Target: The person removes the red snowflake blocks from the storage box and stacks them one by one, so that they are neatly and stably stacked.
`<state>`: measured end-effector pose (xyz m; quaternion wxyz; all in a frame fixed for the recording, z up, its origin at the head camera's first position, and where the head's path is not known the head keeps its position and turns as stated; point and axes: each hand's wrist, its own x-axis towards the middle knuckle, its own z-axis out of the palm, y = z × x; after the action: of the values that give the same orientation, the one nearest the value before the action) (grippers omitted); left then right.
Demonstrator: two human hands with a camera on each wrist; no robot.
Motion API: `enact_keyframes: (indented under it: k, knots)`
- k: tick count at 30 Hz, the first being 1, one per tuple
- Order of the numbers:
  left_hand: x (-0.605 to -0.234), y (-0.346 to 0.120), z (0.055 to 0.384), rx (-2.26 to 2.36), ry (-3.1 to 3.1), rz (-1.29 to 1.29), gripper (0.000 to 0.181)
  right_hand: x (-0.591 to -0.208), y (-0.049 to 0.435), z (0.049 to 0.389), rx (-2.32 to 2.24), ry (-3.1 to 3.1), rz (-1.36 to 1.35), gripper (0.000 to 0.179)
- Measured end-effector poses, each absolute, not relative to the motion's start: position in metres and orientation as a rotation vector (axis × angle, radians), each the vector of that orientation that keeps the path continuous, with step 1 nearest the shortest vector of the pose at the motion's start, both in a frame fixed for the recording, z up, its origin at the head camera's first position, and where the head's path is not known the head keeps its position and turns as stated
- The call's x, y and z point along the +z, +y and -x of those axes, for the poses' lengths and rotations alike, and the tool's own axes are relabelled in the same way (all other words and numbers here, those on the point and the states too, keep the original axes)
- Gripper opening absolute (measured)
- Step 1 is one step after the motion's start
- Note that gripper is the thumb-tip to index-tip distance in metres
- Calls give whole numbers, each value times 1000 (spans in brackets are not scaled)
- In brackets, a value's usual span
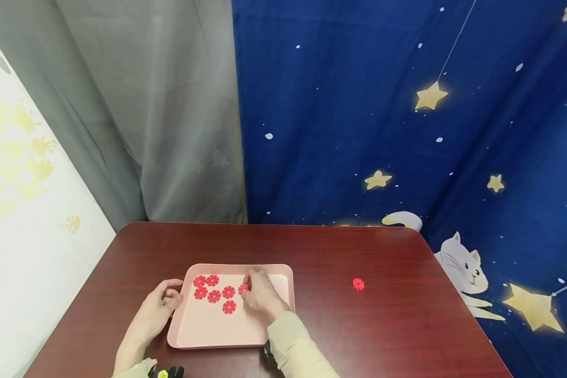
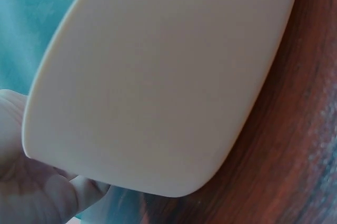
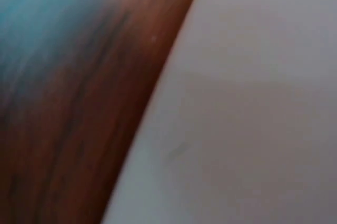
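Note:
A pale pink tray (image 1: 217, 331) lies on the table, with several red notched, flower-shaped discs (image 1: 214, 296) grouped in its left and middle part. My right hand (image 1: 264, 296) reaches over the tray and pinches one red disc (image 1: 243, 289) at the fingertips, just right of the group. Beside the tray's left rim is my left hand (image 1: 153, 312), its fingers loosely bent and touching the outer edge. In the left wrist view the tray's side wall (image 2: 158, 87) hides part of the left hand (image 2: 37, 187). The right wrist view shows no hand.
One more red disc (image 1: 358, 284) lies alone on the dark red-brown table (image 1: 406, 325), right of the tray. Behind the table hang a grey curtain (image 1: 189, 115) and a blue star-patterned curtain (image 1: 331, 115). A white patterned surface (image 1: 28, 236) stands at the left.

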<state>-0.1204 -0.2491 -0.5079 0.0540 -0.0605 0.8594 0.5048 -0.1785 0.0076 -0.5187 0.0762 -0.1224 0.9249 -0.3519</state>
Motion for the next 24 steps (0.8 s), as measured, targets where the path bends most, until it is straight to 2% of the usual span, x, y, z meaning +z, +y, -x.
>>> enact_keyframes:
  k: [7, 16, 24]
  knots:
    - [-505, -248, 121, 1521, 2630, 193, 38, -517, 11, 187, -1185, 2649, 441, 26]
    - [-507, -245, 122, 1587, 2584, 204, 39, -499, 22, 190, -1382, 2474, 387, 19]
    - [-506, -246, 120, 1589, 2574, 199, 39, -467, 63, 178, -1589, 2447, 561, 19]
